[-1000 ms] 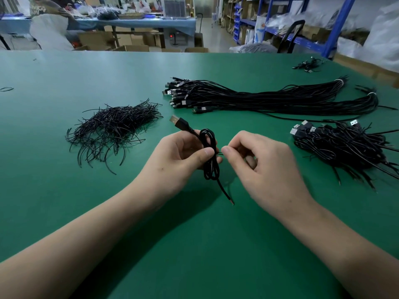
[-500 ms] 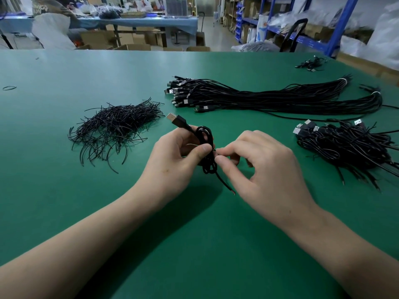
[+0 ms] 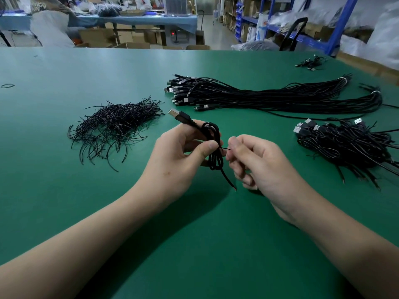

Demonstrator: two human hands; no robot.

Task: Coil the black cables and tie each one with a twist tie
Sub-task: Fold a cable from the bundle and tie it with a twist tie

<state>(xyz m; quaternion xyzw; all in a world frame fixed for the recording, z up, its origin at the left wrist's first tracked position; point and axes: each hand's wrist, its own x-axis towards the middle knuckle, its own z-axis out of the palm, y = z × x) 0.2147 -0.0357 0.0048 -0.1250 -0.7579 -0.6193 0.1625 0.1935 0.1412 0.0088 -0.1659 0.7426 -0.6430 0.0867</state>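
Cable coil [image 3: 212,145] in left hand [image 3: 177,156] hangs well inside table [image 3: 194,244] edges.

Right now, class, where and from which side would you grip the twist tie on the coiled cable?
Pinch the twist tie by its free tip, from the right: it pokes sideways from the cable, whose other side the left hand covers.

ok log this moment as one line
step: tying coil | left hand: grips coiled cable | right hand: pinches twist tie | table: tie pile left, straight cables behind, coiled pile right
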